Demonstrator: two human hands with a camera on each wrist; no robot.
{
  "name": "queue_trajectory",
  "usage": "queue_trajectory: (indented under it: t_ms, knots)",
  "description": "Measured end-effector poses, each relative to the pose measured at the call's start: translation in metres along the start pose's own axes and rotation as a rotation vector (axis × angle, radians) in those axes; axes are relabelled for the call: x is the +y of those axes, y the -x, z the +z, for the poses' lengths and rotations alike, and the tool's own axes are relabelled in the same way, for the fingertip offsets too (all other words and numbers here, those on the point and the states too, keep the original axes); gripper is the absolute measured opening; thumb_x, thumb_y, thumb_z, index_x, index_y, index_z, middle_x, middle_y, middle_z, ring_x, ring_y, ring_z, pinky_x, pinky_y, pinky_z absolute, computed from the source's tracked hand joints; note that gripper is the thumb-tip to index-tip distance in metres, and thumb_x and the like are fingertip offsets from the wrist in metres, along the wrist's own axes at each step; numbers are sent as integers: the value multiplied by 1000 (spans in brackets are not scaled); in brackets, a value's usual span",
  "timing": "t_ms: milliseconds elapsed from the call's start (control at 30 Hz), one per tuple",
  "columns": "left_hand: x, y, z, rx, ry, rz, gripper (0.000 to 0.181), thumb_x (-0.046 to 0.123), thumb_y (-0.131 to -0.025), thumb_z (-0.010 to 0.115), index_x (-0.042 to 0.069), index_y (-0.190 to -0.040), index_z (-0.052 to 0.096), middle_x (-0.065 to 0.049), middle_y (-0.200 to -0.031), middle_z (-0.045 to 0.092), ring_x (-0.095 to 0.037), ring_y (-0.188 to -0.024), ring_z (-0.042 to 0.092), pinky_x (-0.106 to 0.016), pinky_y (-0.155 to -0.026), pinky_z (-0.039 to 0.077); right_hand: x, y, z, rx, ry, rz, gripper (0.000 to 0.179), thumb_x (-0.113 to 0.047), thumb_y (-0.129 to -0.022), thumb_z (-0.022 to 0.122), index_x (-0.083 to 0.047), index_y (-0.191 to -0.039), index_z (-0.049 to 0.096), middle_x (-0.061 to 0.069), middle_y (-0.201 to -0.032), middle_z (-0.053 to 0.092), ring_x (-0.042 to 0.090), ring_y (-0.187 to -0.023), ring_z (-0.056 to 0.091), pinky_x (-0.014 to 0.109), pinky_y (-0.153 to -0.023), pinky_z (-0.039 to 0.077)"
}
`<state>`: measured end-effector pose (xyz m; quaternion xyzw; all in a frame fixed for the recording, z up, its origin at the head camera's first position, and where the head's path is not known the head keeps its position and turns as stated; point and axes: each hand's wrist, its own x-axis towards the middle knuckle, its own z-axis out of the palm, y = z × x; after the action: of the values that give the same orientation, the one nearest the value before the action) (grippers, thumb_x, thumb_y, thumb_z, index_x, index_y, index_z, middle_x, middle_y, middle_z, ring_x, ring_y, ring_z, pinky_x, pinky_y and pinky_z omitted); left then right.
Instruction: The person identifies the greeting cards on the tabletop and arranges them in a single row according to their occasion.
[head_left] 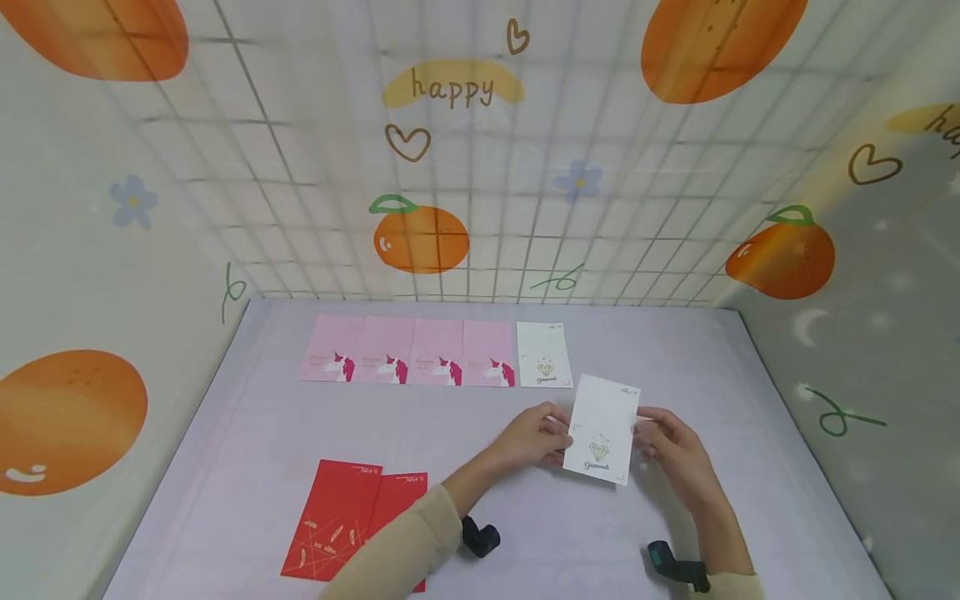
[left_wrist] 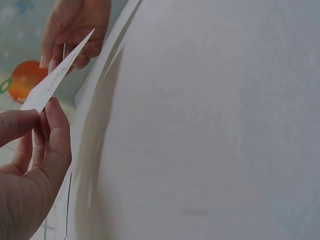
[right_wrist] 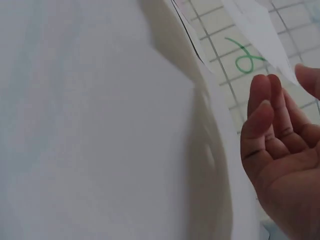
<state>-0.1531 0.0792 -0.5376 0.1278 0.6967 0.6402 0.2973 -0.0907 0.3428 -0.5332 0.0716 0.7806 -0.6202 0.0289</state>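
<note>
Between thumb and fingers, my left hand (head_left: 528, 437) pinches the left edge of a white card (head_left: 602, 429) printed with a gold diamond. The left wrist view shows this pinch, with the card (left_wrist: 57, 82) tilted above the table. At the card's right edge is my right hand (head_left: 678, 454). Its fingers are loosely bent, and the thumb stands apart from them in the right wrist view, where the hand (right_wrist: 285, 155) is close to the card's corner. Whether the thumb touches the card, I cannot tell. A matching white card (head_left: 543, 354) lies flat behind the left hand.
Several pink unicorn cards (head_left: 388, 350) lie in a row at the table's back, left of the flat white card. Overlapping red cards (head_left: 330, 517) lie at the front left, partly under the left sleeve (head_left: 405, 546). Printed curtains (head_left: 480, 167) enclose the table (head_left: 247, 417).
</note>
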Motion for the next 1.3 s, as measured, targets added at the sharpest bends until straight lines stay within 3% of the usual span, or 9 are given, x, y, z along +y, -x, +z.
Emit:
queue_trajectory:
  t_ms: [367, 700, 800, 1067, 1300]
  knots:
    - [3, 5, -26, 95, 69, 38, 24, 4, -93, 68, 4, -115, 58, -8, -93, 67, -20, -76, 70, -35, -69, 60, -7, -1, 31, -3, 16, -20, 40, -23, -99, 66, -5, -133, 55, 19, -102, 64, 24, -86, 63, 32, -71, 55]
    - [-2, 3, -30, 118, 81, 19, 24, 5, -93, 69, 6, -115, 59, -9, -95, 67, -21, -79, 70, -35, -70, 60, -5, -6, 44, 44, 56, 25, 35, -14, -96, 68, -5, -128, 58, 17, -100, 65, 24, -82, 61, 30, -68, 54]
    - [-2, 1, -30, 153, 67, 29, 23, 7, -92, 71, 6, -113, 61, -7, -94, 67, -20, -79, 70, -34, -69, 60, -4, -9, 46, 62, 56, 23, 33, -10, -95, 69, -5, -126, 59, 17, -98, 65, 24, -80, 61, 29, -66, 53]
    - [1, -17, -24, 259, 10, 57, 22, 11, -91, 72, 7, -111, 66, -3, -94, 66, -15, -79, 69, -30, -66, 59, -9, -22, 40, 104, 117, 13, 35, -12, -94, 69, -6, -127, 59, 15, -97, 64, 24, -79, 61, 29, -67, 52]
    - [11, -41, -17, 396, -43, 131, 21, 10, -91, 72, 8, -112, 70, 2, -91, 67, -12, -77, 68, -26, -65, 58, -15, -47, 27, 128, 140, 10, 37, -17, -96, 68, -7, -131, 59, 15, -105, 62, 24, -86, 63, 32, -71, 54]
